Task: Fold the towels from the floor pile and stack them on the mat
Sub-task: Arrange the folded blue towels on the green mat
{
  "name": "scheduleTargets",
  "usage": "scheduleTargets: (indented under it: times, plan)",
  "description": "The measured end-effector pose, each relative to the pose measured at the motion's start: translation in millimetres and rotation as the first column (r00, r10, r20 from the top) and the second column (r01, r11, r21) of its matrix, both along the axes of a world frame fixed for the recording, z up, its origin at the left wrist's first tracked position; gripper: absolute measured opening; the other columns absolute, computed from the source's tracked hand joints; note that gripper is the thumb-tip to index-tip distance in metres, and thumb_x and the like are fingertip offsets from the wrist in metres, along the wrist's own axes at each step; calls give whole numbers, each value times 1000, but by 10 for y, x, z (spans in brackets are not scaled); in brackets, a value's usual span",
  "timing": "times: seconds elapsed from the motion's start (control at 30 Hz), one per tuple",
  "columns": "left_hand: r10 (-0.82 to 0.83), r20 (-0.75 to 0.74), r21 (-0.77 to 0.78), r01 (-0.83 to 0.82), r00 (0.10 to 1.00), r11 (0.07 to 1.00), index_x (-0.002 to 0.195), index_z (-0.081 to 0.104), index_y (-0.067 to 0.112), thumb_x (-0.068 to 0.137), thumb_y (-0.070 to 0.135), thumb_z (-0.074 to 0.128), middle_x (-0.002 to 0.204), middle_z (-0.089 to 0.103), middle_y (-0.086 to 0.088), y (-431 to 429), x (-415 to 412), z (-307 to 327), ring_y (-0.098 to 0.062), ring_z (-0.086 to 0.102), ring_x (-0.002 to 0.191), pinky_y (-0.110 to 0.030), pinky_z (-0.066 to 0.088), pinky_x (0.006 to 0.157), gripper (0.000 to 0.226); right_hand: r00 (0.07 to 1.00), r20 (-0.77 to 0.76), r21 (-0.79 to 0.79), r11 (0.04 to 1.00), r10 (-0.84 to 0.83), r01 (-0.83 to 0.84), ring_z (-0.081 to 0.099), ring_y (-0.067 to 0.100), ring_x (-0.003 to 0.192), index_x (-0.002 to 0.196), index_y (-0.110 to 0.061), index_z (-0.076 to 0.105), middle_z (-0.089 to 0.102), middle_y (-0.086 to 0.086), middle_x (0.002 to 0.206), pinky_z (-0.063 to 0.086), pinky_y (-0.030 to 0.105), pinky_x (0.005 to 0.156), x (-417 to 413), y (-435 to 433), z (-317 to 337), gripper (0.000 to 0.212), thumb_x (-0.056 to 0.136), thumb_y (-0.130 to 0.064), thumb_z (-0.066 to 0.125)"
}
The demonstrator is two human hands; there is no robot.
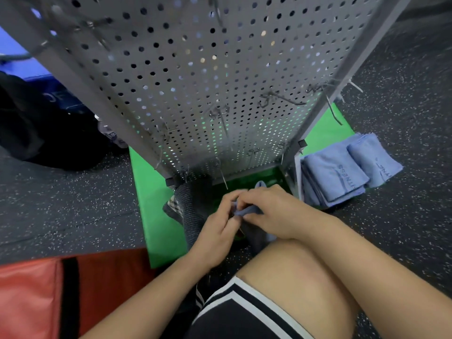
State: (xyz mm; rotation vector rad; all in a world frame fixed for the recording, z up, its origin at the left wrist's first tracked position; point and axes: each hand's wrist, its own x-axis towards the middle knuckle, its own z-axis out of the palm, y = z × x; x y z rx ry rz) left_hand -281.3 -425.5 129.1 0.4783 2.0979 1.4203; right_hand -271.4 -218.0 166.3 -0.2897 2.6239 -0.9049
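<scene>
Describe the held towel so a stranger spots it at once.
Find the grey pegboard stand on the green mat. In front of its base, the left hand and right hand pinch a blue towel. Unlike the folded towels at right, it is bunched up.

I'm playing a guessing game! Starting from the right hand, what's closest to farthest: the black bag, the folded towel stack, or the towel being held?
1. The blue towel, pinched in the right hand, centre.
2. The folded towel stack, just to its right.
3. The black bag, far off at upper left.
</scene>
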Motion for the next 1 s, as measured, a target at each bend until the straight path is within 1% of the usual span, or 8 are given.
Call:
scheduleTargets:
  times: [0.13, 0.3, 0.4, 0.57, 0.73, 0.8, 0.87, 1.0]
  plan:
    - [-87, -75, -124, 77, 993, 989, 101, 59, 31, 98, 33, 53, 82, 65, 5, -171, -131, -101, -5, 57, 75, -40, 51, 72, 7, 999, 38, 5, 1000, -27, 27, 56, 12, 99, 105, -35, 67, 65, -18, 97, 41, 41, 94, -67, 12, -37, 8, 100, -30, 70]
    - [14, -232, -205, -63, 973, 977, 91, 68, 30, 94, 33, 75, 68, 57, 1, -265, -347, -154, -5, 48, 62, -32, 42, 61, 8, 996, -15, 151, 985, -87, 88, 53, 17, 106, 106, -33, 61, 60, -14, 102, 34, 41, 93, -170, -14, -104, 3, 105, -32, 63]
    - [100, -280, -248, -172, 955, 953, 88, 70, 30, 93, 33, 78, 73, 59, 5, -237, -520, -183, -11, 55, 66, -34, 45, 63, 10, 984, -78, 167, 971, -162, 173, 53, 20, 110, 108, -31, 62, 63, -12, 105, 30, 41, 90, -291, -77, -137, 3, 105, -29, 62]
    - [220, -391, -329, -359, 894, 874, 93, 73, 21, 93, 26, 70, 84, 69, 1, -66, -758, -168, -22, 62, 79, -33, 39, 67, 6, 952, -222, 266, 927, -209, 266, 59, 35, 108, 108, -22, 68, 71, 6, 109, 40, 45, 90, -521, -259, -165, 10, 99, -22, 64]
    - [223, -449, -404, -419, 865, 813, 98, 75, 17, 93, 22, 64, 97, 77, -11, 58, -914, -149, -36, 70, 90, -38, 50, 71, 13, 933, -243, 442, 825, -267, 351, 69, 42, 78, 87, -13, 76, 68, 17, 93, 51, 38, 53, -660, -519, -154, 27, 64, -10, 89]
    - [193, -431, -436, -390, 882, 811, 96, 71, 16, 92, 23, 66, 94, 75, -14, 105, -913, -134, -39, 68, 88, -40, 50, 70, 9, 934, -219, 501, 789, -281, 355, 73, 40, 84, 104, -16, 73, 72, 12, 100, 49, 38, 60, -684, -595, -121, 25, 80, -14, 80]
    - [194, -428, -441, -392, 883, 808, 93, 63, 18, 89, 24, 69, 87, 71, -13, 143, -905, -111, -39, 65, 81, -42, 49, 66, 10, 934, -174, 460, 813, -311, 357, 73, 39, 96, 112, -17, 69, 73, 10, 104, 49, 38, 71, -687, -585, -184, 19, 94, -19, 68]
    - [222, -448, -391, -412, 866, 823, 87, 52, 24, 85, 21, 70, 82, 66, -8, 223, -884, -69, -40, 62, 79, -43, 47, 64, 18, 913, -11, 262, 879, -409, 397, 70, 42, 99, 107, -16, 70, 73, 16, 107, 48, 38, 74, -700, -468, -211, 22, 94, -27, 57]
